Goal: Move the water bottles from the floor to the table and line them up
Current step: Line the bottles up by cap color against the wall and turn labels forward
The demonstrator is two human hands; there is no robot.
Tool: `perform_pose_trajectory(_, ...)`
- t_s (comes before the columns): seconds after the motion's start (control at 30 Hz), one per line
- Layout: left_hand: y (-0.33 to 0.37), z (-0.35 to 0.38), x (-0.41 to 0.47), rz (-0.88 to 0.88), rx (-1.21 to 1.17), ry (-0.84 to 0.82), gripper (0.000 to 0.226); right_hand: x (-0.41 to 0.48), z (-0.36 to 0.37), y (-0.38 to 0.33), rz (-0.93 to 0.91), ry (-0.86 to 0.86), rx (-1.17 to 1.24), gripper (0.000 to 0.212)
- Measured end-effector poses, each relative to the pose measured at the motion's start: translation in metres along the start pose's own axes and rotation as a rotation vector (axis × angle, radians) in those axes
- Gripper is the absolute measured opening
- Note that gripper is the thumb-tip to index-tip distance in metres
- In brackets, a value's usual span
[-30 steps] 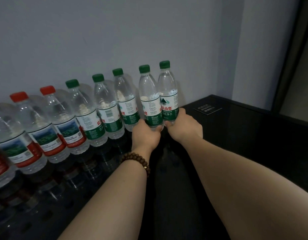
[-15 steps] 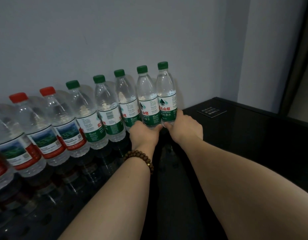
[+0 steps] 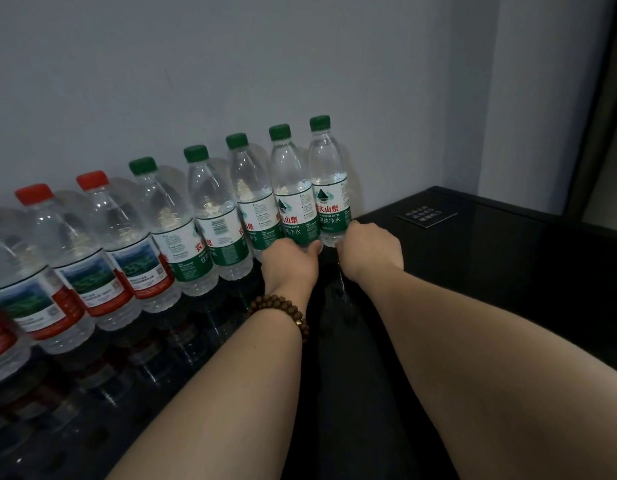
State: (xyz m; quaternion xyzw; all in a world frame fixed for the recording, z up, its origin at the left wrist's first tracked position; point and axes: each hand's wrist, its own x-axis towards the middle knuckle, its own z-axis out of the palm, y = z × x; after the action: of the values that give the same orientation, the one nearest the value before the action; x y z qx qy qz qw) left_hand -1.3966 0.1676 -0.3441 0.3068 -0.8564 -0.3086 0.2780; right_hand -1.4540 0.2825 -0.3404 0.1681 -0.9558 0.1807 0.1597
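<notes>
Grey wall (image 3: pixel 230 64) fills the background. Black glossy bench (image 3: pixel 507 289) runs along it, and its surface mirrors the bottles.

Row of water bottles (image 3: pixel 213 216) stands upright on the bench against the wall. Red-capped bottles (image 3: pixel 116 237) are at the left end and green-capped bottles (image 3: pixel 168 233) to their right, each just beside its neighbour. The rightmost bottle (image 3: pixel 329 188) closes the row. The second bottle (image 3: pixel 289 195) stands touching it on the left.

Both forearms reach in from the lower edge. Left hand (image 3: pixel 289 261) grips the base of the second bottle, fingers curled round it. Right hand (image 3: pixel 372 252) grips the base of the rightmost bottle, fingers wrapped round its far side. Both gripped bottles are upright, bases at bench level.

Brown bead bracelet (image 3: pixel 282 310) sits on the left wrist. Small dark placard (image 3: pixel 426 215) with pale text lies on the bench, right of the row and apart from it.
</notes>
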Motion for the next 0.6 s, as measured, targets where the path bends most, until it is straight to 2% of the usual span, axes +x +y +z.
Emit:
perform_pose_trajectory(0.4, 0.0041, 0.0041, 0.0046, -0.056, 0.100, -0.002, 0.038, 0.0072, 0.0075, -0.0029, -0.075, 0.024, -0.040, 0.017)
perform_pose_trajectory(0.6, 0.0093, 0.0009, 0.0043, -0.079, 0.160, -0.012, 0.020, 0.0097, 0.0076, -0.0032, -0.080, 0.022, -0.037, 0.006)
